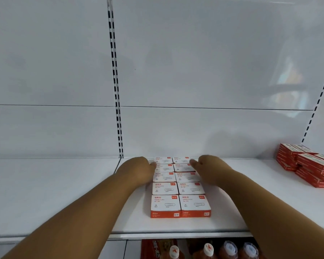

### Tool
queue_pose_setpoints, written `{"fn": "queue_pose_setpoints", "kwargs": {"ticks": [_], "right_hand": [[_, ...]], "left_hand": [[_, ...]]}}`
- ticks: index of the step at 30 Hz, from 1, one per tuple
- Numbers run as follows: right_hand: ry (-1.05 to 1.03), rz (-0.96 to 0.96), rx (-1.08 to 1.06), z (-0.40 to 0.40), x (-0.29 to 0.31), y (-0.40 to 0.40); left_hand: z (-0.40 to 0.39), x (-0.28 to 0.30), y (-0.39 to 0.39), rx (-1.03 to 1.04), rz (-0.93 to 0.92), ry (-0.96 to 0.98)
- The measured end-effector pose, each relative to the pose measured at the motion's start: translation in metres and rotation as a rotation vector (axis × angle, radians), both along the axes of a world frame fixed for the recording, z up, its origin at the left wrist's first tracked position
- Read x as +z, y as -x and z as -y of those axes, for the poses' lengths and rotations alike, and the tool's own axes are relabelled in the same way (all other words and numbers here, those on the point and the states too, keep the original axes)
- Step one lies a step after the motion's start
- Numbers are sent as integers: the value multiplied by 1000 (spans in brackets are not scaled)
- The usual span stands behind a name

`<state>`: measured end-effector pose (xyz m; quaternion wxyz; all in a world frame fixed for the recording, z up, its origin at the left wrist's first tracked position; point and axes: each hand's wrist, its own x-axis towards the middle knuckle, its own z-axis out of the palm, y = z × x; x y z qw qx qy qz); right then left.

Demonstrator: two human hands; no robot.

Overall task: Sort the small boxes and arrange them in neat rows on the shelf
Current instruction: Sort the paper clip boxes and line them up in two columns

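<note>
Several small white-and-orange paper clip boxes (pixel 180 191) lie in two neat columns on the white shelf (pixel 64 193), running from its front toward the back panel. My left hand (pixel 138 168) presses against the left side of the columns near the back, fingertips touching a box. My right hand (pixel 208 168) rests against the right side, its fingers reaching onto the top of a rear box (pixel 183 167). Neither hand holds a box; how far the fingers curl is hard to make out.
A pile of red boxes (pixel 310 165) sits loosely stacked at the shelf's far right. A slotted upright (pixel 116 90) splits the back panel. Below the shelf's front edge stand bottles with white caps (pixel 209 249) and red packaging.
</note>
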<state>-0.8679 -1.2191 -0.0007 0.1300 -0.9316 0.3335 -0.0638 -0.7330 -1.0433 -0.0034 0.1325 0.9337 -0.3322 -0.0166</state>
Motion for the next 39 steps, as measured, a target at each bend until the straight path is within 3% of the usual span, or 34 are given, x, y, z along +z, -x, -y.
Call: {"fn": "queue_pose_setpoints", "kwargs": {"ticks": [4,11,18,23,39], "right_hand": [[5,-101,13,6,-8,-16],[50,-87,15,12,-18,-18],[55,-123,43,17,-11,-23],[77,-75,-7,30,-1,-45],[67,-71,51,42,-19,-58]], "left_hand": [[14,-8,-7,-13,-88,-3],[17,-21,-9,-35,61,-17],[18,-14,-17,-62,1,-40],[30,2,-32,-10,57,-52],[44,-25,-51,-62,88,-52]]}}
